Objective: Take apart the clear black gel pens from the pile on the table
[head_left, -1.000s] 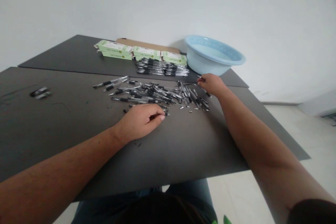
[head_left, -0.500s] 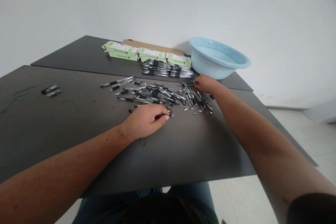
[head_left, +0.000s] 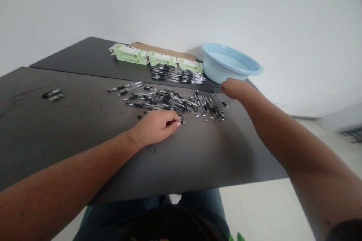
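My left hand (head_left: 158,127) rests at the near side of a loose pile of pens and pen parts (head_left: 169,99). Its thumb and forefinger are pinched together, and a short dark-and-clear end of a pen (head_left: 182,122) pokes out past them; the rest is hidden. Stretched out to the far right, my right hand (head_left: 234,88) is closed at the fingertips on a thin dark pen refill (head_left: 211,92) that points left, just above the table. Below that hand lies a clear pen barrel with a black grip (head_left: 223,101). Small silver pen tips (head_left: 206,120) lie between the hands.
A light blue basin (head_left: 226,68) stands behind my right hand. Stacked pens (head_left: 178,74) lie before green-and-white boxes (head_left: 131,54) and a brown cardboard piece (head_left: 164,51) by the wall. A few pen pieces (head_left: 53,94) lie on the dark table (head_left: 192,162) at left.
My right hand has moved right, away from the pile, with the thin refill now showing at its fingertips. The left hand stays almost in place. The view has shifted slightly.
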A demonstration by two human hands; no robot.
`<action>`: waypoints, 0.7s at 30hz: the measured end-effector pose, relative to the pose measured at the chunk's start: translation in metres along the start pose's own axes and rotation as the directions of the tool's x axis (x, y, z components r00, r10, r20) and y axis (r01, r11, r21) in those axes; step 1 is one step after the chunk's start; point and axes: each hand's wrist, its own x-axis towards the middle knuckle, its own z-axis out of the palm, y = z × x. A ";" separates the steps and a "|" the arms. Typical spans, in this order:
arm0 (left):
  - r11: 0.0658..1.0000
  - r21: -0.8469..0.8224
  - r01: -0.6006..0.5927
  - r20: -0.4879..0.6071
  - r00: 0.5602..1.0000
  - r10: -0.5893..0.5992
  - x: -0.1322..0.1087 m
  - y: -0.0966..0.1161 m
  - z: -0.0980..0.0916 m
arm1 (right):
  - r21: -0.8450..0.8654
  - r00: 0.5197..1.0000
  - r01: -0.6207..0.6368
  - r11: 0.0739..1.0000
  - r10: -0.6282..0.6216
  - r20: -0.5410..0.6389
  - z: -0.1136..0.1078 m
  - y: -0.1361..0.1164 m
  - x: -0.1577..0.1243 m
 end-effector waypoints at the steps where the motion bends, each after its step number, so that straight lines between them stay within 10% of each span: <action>1: 1.000 -0.002 0.000 0.003 1.000 0.000 0.000 0.000 0.000 | 0.012 1.000 -0.010 1.000 0.010 -0.009 -0.005 0.003 -0.005; 8: 0.997 -0.067 0.036 -0.043 0.998 -0.039 0.001 0.005 -0.001 | 0.302 0.990 0.017 0.953 0.027 -0.142 -0.033 -0.040 -0.061; 11: 0.986 -0.153 0.069 -0.081 0.993 -0.082 0.001 0.006 0.001 | 0.919 0.989 0.109 0.380 0.051 -0.139 -0.026 -0.093 -0.087; 14: 0.961 -0.257 0.100 -0.104 0.986 -0.130 0.000 0.006 0.004 | 0.997 0.999 0.029 -0.068 -0.037 -0.032 -0.012 -0.141 -0.099; 21: 0.925 -0.355 0.135 -0.085 0.981 -0.176 0.000 0.008 0.005 | 0.955 0.995 -0.072 -0.288 -0.092 0.047 0.005 -0.177 -0.104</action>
